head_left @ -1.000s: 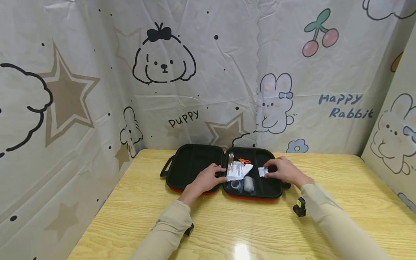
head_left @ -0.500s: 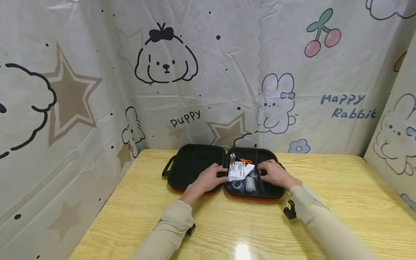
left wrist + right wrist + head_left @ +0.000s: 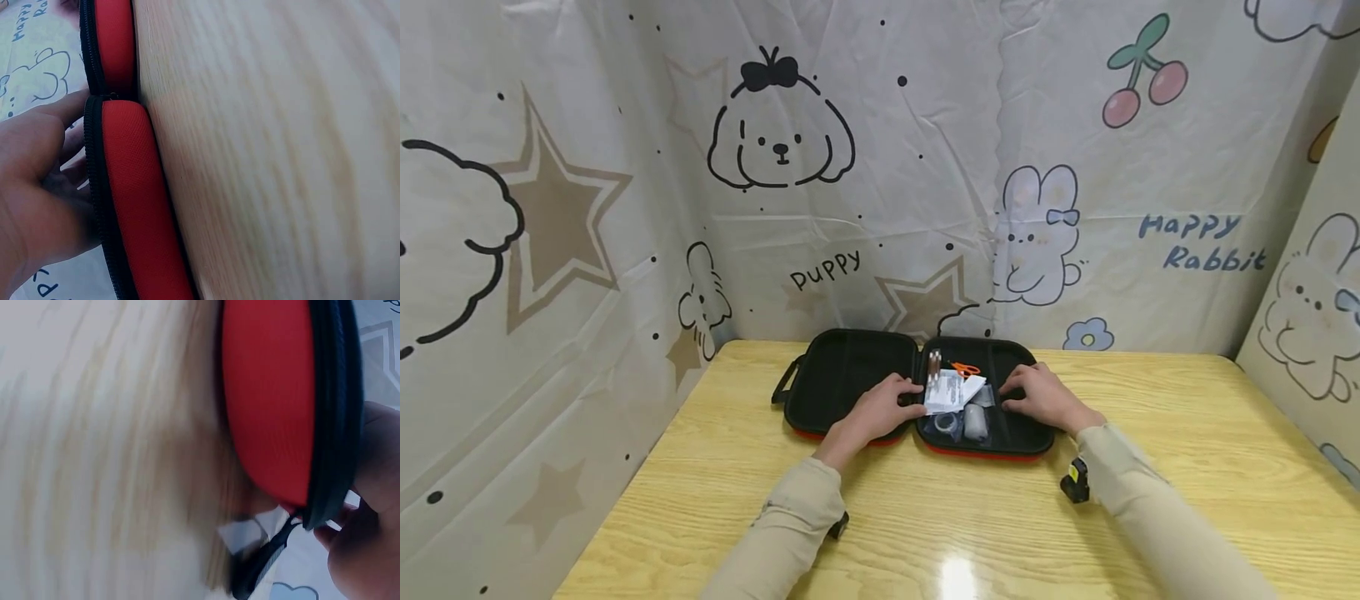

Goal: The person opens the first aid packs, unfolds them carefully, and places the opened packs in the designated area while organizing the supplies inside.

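A black-lined zip case [image 3: 827, 383] with red outer shell lies spread flat on the table. My left hand [image 3: 878, 410] reaches over its hinge side, thumb and fingertips right at the edge of the white printed packets [image 3: 943, 393]. Over the right half, my right hand [image 3: 1043, 398] has its fingertips beside the divider and holds nothing visible. Just left of those fingers lies a small clear-and-white packet [image 3: 984, 396]. Around it are orange-handled scissors [image 3: 967, 369], slim brown tubes [image 3: 934, 367], a white bandage roll [image 3: 975, 422] and a bagged ring-shaped roll [image 3: 946, 423].
The wooden table [image 3: 925, 517] extends in front of the case. A carry handle [image 3: 784, 379] sticks out at the case's left. Behind stands a patterned cloth backdrop [image 3: 850, 217]. In the right wrist view, a black zipper pull [image 3: 262, 562] hangs from the case's corner.
My right hand carried the small packet left across the divider, let it go beside the bandage roll, then drew slightly back to the right. The left hand has stayed in place.
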